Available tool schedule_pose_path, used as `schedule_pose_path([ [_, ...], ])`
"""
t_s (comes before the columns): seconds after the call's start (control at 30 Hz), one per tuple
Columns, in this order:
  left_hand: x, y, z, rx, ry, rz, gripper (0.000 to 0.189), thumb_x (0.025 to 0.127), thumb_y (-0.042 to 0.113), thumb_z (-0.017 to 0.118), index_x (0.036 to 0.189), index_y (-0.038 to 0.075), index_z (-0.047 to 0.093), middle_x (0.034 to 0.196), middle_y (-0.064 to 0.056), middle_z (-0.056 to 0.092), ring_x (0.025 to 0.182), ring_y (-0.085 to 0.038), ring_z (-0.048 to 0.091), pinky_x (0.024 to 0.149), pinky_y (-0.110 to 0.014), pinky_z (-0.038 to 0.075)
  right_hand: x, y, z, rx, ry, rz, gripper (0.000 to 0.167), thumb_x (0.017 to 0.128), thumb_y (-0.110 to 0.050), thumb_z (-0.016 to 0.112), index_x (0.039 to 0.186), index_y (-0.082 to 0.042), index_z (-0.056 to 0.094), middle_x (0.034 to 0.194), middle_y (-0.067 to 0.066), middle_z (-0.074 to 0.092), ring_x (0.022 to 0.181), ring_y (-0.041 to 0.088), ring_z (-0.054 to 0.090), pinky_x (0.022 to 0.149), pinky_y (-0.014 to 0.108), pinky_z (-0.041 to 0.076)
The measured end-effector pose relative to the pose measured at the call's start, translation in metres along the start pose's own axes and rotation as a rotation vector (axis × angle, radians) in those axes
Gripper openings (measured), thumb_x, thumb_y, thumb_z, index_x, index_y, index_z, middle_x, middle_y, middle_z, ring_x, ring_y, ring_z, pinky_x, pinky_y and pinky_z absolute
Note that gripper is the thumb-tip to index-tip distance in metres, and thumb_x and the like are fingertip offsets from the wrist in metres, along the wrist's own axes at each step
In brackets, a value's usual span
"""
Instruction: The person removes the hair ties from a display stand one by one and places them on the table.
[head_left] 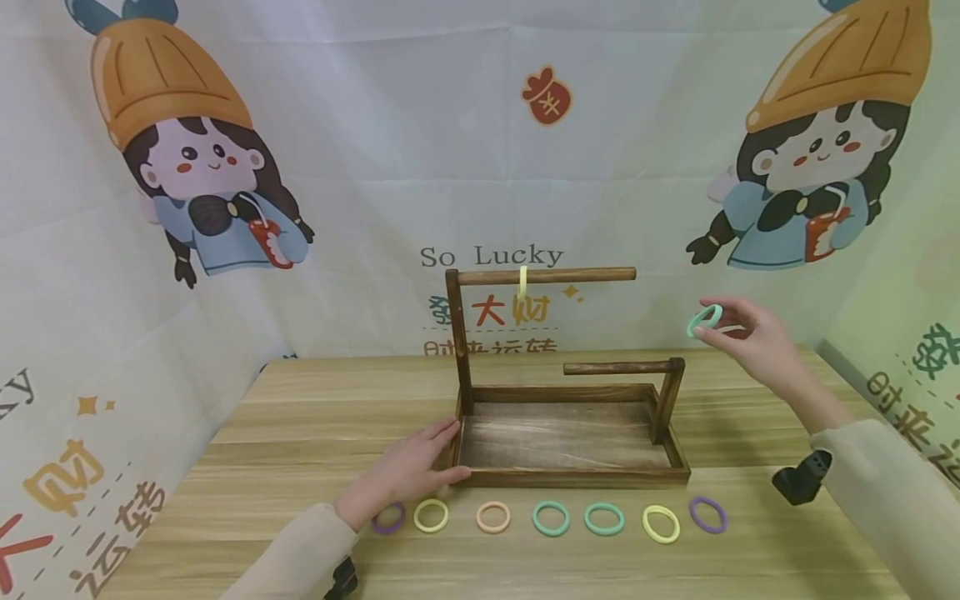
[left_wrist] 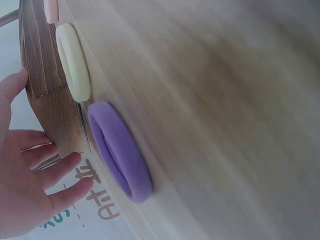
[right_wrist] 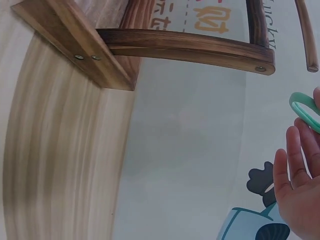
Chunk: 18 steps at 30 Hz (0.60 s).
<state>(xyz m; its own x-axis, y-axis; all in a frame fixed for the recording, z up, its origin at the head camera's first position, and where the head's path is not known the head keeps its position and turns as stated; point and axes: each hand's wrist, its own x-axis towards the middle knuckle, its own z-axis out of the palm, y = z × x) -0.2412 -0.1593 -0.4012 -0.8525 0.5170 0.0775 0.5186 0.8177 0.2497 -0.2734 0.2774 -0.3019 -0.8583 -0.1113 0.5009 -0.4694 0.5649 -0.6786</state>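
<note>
My right hand (head_left: 757, 342) pinches a mint green hair tie (head_left: 704, 321) in the air, right of the wooden stand. In the right wrist view the same green hair tie (right_wrist: 304, 111) shows between thumb and fingers. My left hand (head_left: 408, 462) rests against the left end of the dark wooden stand (head_left: 573, 477), its fingers spread along the edge. A pale yellow hair tie (head_left: 522, 284) hangs on the stand's upper bar (head_left: 585, 274). The lower bar (head_left: 615, 367) has nothing on it. In the left wrist view a purple hair tie (left_wrist: 120, 152) lies close to the left hand.
In front of the stand, a row of hair ties lies on the wooden table (head_left: 247, 467): purple, yellow (head_left: 431, 516), peach (head_left: 492, 517), two green (head_left: 551, 518), bright yellow (head_left: 661, 524) and purple (head_left: 708, 515). A printed cloth (head_left: 360, 208) hangs behind.
</note>
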Motion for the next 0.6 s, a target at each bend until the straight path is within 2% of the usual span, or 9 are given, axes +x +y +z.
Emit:
schedule_pose_path([
  [0.23, 0.0, 0.001, -0.001, -0.006, -0.001, -0.001, 0.076, 0.083, 0.055, 0.048, 0.134, 0.0, 0.034, 0.137, -0.015, 0.032, 0.119, -0.035, 0.035, 0.094, -0.048, 0.031, -0.014, 0.007, -0.001, 0.007, -0.029, -0.019, 0.042, 0.085, -0.016, 0.06, 0.121, 0.002, 0.047, 0.09, -0.003, 0.058, 0.079, 0.006, 0.054, 0.064, 0.013, 0.045],
  [0.6, 0.0, 0.001, -0.001, -0.006, -0.006, 0.005, 0.076, 0.083, 0.055, 0.047, 0.134, 0.0, 0.034, 0.137, -0.016, 0.032, 0.119, -0.036, 0.035, 0.094, -0.048, 0.031, -0.039, 0.019, -0.002, 0.053, -0.055, 0.026, 0.04, 0.085, -0.013, 0.059, 0.122, -0.001, 0.047, 0.091, -0.011, 0.057, 0.079, 0.004, 0.055, 0.063, 0.016, 0.046],
])
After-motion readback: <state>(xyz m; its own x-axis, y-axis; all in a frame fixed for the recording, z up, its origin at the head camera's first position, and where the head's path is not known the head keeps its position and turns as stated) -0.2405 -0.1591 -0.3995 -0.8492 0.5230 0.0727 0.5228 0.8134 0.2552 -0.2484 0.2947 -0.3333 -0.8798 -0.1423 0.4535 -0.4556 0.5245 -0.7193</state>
